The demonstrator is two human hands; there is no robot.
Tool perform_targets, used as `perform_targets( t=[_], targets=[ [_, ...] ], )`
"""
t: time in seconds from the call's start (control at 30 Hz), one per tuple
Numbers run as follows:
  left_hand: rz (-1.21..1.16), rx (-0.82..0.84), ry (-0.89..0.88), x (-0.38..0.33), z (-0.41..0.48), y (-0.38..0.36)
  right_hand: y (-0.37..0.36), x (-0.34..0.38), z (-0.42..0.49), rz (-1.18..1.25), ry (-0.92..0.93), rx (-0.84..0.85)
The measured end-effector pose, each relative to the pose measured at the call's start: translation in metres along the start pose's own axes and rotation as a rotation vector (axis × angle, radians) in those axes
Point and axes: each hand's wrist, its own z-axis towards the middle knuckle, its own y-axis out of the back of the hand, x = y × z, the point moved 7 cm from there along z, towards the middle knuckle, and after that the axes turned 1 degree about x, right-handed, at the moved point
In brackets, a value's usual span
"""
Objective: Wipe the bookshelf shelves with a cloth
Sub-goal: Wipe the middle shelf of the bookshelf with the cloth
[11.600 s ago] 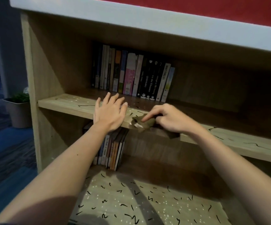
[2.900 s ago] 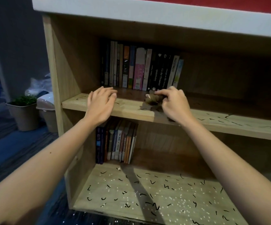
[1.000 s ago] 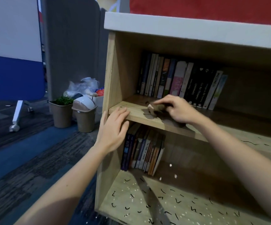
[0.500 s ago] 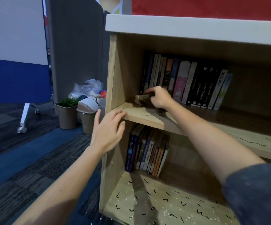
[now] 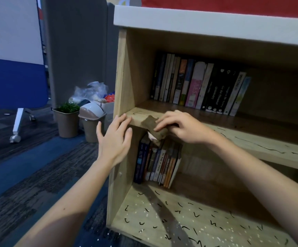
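Brown and limp, the cloth (image 5: 153, 128) lies bunched over the front lip of the middle shelf (image 5: 251, 139) near its left end; it looks light and is best held as a wad, as the right hand (image 5: 182, 127) grips it in curled fingers. The left hand (image 5: 115, 139) touches the shelf's corner with spread, straight fingers. At that shelf's back stand the upper books (image 5: 198, 86); the lower books (image 5: 158, 161) stand in the compartment beneath.

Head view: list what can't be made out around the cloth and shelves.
Cloth: its rear part, hidden under the right hand.
Middle shelf: right end, cut off by the frame edge.
Lower books: tops, hidden behind the shelf and cloth.
Upper books: most titles, too small.
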Motion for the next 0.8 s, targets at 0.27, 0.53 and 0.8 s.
perform_targets(
  t=[0.27, 0.53, 0.8],
  targets=[
    [0.053, 0.075, -0.104, -0.033, 0.002, -0.02, -0.009, -0.004, -0.061, -0.33, -0.246, -0.557],
    [0.038, 0.037, -0.098, -0.035, 0.004, -0.013, 0.002, -0.001, -0.083, -0.235, -0.184, -0.725],
    [0.022, -0.003, -0.07, -0.04, 0.006, -0.01, -0.023, 0.032, -0.091, -0.264, -0.025, -0.623]
  ],
)
